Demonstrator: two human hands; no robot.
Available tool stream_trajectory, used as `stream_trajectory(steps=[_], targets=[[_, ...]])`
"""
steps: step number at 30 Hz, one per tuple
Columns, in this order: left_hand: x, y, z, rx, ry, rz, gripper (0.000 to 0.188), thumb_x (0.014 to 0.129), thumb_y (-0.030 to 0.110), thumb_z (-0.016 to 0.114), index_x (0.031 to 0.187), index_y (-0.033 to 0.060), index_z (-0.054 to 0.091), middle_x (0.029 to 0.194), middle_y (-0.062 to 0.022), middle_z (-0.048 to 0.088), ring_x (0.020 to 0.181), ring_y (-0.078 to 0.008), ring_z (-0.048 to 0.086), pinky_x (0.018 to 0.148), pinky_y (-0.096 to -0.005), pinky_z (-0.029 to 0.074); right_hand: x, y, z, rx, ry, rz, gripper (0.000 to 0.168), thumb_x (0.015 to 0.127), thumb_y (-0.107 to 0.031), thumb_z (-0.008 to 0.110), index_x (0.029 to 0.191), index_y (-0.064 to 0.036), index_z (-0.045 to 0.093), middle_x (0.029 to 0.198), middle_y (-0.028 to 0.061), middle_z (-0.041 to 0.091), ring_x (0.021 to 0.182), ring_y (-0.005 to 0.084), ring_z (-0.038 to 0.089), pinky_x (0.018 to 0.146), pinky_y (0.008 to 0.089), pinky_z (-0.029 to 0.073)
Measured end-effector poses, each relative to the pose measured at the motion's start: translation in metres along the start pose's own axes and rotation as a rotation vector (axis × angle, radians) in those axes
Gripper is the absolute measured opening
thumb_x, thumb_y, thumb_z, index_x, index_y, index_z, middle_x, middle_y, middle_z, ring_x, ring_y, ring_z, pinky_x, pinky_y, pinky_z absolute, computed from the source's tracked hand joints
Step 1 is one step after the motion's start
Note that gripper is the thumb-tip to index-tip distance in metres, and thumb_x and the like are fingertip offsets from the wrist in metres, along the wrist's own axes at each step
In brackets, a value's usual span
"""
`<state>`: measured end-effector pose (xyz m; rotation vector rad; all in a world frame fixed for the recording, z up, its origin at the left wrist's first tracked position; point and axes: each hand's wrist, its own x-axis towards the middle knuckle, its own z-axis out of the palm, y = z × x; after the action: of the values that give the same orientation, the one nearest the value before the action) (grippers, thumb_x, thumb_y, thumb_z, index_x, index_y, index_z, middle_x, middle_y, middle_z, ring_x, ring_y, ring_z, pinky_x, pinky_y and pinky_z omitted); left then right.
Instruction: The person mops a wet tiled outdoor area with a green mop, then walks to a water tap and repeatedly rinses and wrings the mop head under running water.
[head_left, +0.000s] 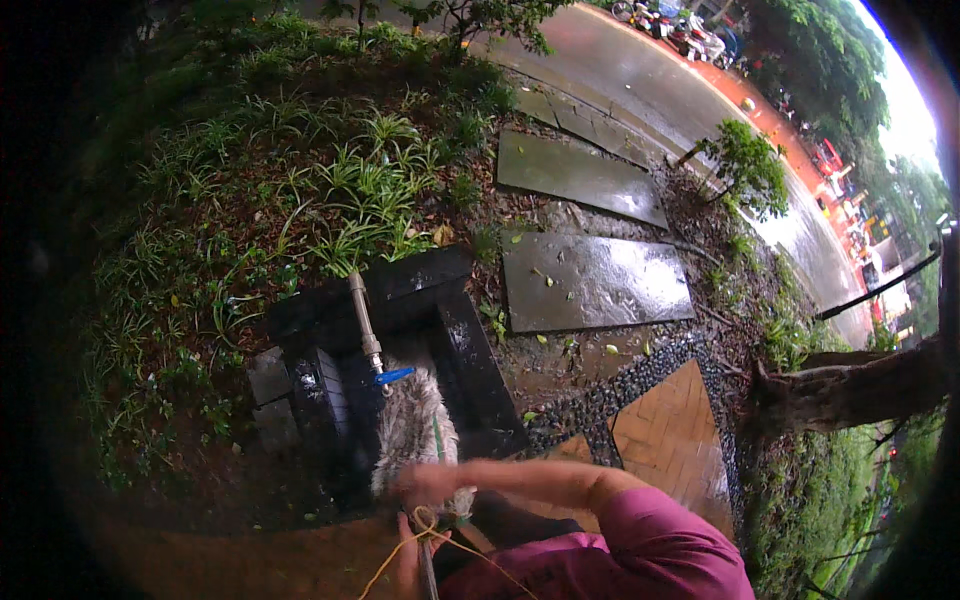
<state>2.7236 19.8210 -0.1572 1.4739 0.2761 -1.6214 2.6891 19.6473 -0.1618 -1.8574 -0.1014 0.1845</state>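
Observation:
A shaggy grey-white flat dust mop head (417, 412) lies in a dark stone basin (480, 375). Above its far end is a tap (367, 330) with a blue lever (395, 376). My right hand (426, 484), slightly blurred, grips the mop head's near end, its arm reaching in from the right in a pink sleeve. Just below, my left hand (409, 553) is closed around the mop pole (427, 574). A yellow cord (425, 519) is looped and knotted around the pole, its loose ends trailing downward. Whether water runs from the tap is hard to tell.
Spider plants (375, 172) grow beyond the basin. Wet stone slabs (596, 281) lie to the right, beside a pebble border (600, 397) and orange brick paving (667, 435). A tree trunk (847, 386) stands at right; a wet road (622, 60) curves behind.

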Motion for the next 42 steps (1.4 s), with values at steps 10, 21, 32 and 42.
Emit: stream_trajectory(steps=[10, 21, 32, 42], targets=[[0.009, 0.009, -0.065, 0.130, 0.118, 0.225, 0.047, 0.078, 0.040, 0.045, 0.108, 0.0034, 0.044, 0.108, -0.0100, 0.044, 0.097, -0.0184, 0.040, 0.083, -0.0256, 0.032, 0.078, 0.172, -0.061, -0.905, 0.467, 0.612, 0.041, 0.069, -0.033, 0.049, 0.089, 0.003, 0.047, 0.092, 0.0172, 0.049, 0.084, 0.0318, 0.048, 0.074, 0.0386, 0.039], [-0.008, 0.062, -0.084, 0.213, 0.098, 0.166, 0.055, 0.075, 0.036, 0.054, 0.115, 0.0024, 0.039, 0.121, -0.0096, 0.036, 0.112, -0.0185, 0.032, 0.094, -0.0275, 0.024, 0.132, 0.174, 0.003, 0.366, 0.868, 1.094, 0.040, 0.081, -0.033, 0.042, 0.090, 0.005, 0.034, 0.073, 0.0135, 0.052, 0.054, 0.0246, 0.055, 0.045, 0.0355, 0.044], [0.007, 0.052, -0.117, 0.102, 0.170, 0.135, 0.052, 0.073, 0.044, 0.053, 0.103, 0.0020, 0.050, 0.100, -0.0075, 0.052, 0.089, -0.0195, 0.049, 0.075, -0.0305, 0.039, -0.007, 0.049, 0.147, 1.115, 0.579, 0.623, 0.019, 0.079, -0.023, 0.045, 0.085, -0.006, 0.046, 0.071, 0.0044, 0.048, 0.058, 0.0132, 0.043, 0.050, 0.0283, 0.037], [-0.002, 0.069, -0.067, 0.492, -0.181, 0.073, 0.043, 0.074, 0.043, 0.053, 0.093, 0.0043, 0.052, 0.083, -0.0052, 0.055, 0.068, -0.0154, 0.051, 0.055, -0.0268, 0.044, -0.012, 0.035, 0.141, 2.024, 0.966, 0.460, 0.035, 0.075, -0.011, 0.051, 0.107, -0.002, 0.042, 0.098, 0.0108, 0.052, 0.084, 0.0222, 0.052, 0.071, 0.0287, 0.043]])
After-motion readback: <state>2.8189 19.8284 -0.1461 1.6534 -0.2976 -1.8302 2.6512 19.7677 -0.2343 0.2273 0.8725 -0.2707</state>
